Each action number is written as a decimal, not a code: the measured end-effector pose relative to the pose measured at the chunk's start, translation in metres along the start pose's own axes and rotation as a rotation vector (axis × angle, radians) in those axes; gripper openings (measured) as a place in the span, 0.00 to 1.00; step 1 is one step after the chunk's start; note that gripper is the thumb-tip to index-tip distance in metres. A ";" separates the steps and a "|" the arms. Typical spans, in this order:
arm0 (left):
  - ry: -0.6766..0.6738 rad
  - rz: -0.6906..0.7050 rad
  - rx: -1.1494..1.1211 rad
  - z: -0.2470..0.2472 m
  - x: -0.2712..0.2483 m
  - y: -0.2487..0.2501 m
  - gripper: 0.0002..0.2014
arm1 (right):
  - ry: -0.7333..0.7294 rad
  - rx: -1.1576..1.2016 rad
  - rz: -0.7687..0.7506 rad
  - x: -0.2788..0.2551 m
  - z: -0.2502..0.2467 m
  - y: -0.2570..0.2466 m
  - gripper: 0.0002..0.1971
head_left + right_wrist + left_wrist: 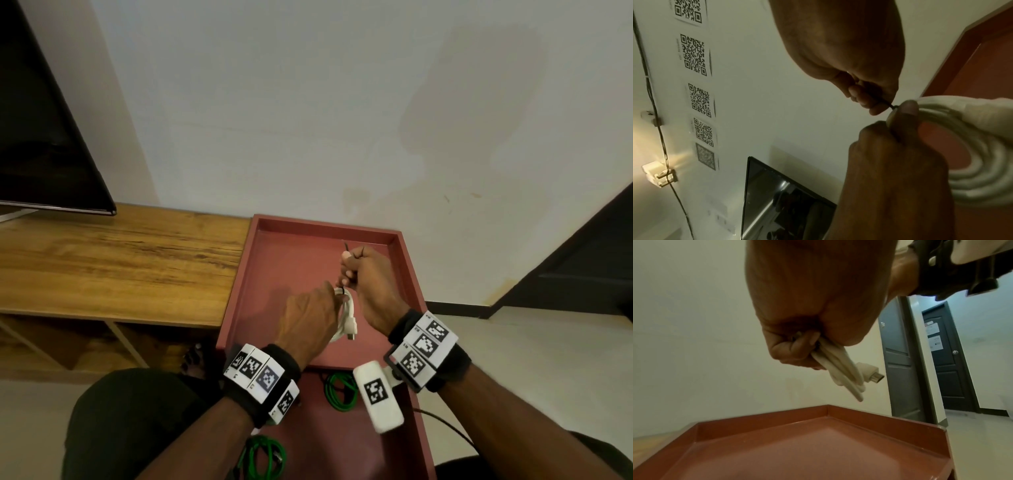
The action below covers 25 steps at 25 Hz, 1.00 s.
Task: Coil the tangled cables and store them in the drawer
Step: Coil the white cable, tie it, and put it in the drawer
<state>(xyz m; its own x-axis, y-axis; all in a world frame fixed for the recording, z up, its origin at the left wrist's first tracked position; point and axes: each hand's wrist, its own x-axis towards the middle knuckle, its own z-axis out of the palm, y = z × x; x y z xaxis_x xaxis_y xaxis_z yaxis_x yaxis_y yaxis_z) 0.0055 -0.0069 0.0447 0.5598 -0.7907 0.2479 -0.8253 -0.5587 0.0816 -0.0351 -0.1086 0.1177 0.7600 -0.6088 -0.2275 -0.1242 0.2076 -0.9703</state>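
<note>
A coiled white cable point(347, 318) hangs in my left hand point(308, 315) above the red tray point(274, 274). The left wrist view shows the fingers point(797, 345) curled round the bunched loops of the cable point(840, 368), with its metal plug point(875, 376) sticking out. My right hand point(363, 274) is just beyond the coil and pinches a thin black tie point(346, 246). In the right wrist view the tie point(891, 106) runs taut from the right fingers point(859, 91) to the white coil point(982, 162), beside the left thumb point(906, 107).
Two coiled green cables point(339, 390) point(262, 455) lie in a red compartment point(342, 445) nearer to me, below the tray. A wooden cabinet point(120, 263) with a dark screen point(41, 137) is at the left. A dark door point(582, 260) is at the right.
</note>
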 end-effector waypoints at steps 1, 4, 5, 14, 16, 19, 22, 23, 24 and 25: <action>-0.029 -0.032 -0.008 0.004 0.001 -0.001 0.30 | 0.029 -0.024 -0.013 -0.005 0.004 0.006 0.10; -0.138 -0.095 -0.063 0.012 0.003 -0.004 0.17 | 0.164 -0.165 -0.067 -0.023 0.017 0.024 0.11; -0.167 -0.073 -0.053 0.011 0.002 -0.002 0.12 | 0.205 -0.184 -0.087 -0.030 0.020 0.029 0.12; -0.123 0.009 -0.387 0.037 0.000 -0.015 0.18 | 0.112 0.020 -0.025 -0.015 -0.015 0.027 0.12; -0.118 0.028 -0.470 0.033 -0.004 -0.012 0.18 | 0.063 0.055 0.000 -0.005 -0.028 0.016 0.11; -0.146 0.073 -0.637 0.020 -0.010 0.001 0.16 | 0.000 0.102 0.096 0.008 -0.043 0.014 0.13; -0.098 0.178 -0.630 0.010 -0.014 0.009 0.17 | -0.042 0.109 0.181 0.014 -0.050 0.021 0.16; -0.071 0.199 -0.586 0.008 -0.014 0.009 0.19 | -0.053 0.116 0.209 0.014 -0.051 0.023 0.16; -0.054 0.208 -0.529 0.008 -0.016 0.009 0.21 | -0.062 0.137 0.230 0.013 -0.053 0.025 0.16; -0.037 0.215 -0.460 0.008 -0.017 0.009 0.23 | -0.060 0.158 0.232 0.013 -0.053 0.026 0.16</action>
<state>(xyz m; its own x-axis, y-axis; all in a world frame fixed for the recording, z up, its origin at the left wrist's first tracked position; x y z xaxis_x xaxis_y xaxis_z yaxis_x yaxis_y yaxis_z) -0.0107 -0.0003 0.0333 0.3693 -0.8886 0.2722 -0.8645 -0.2210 0.4514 -0.0626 -0.1520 0.0851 0.7597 -0.4860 -0.4321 -0.2015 0.4558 -0.8670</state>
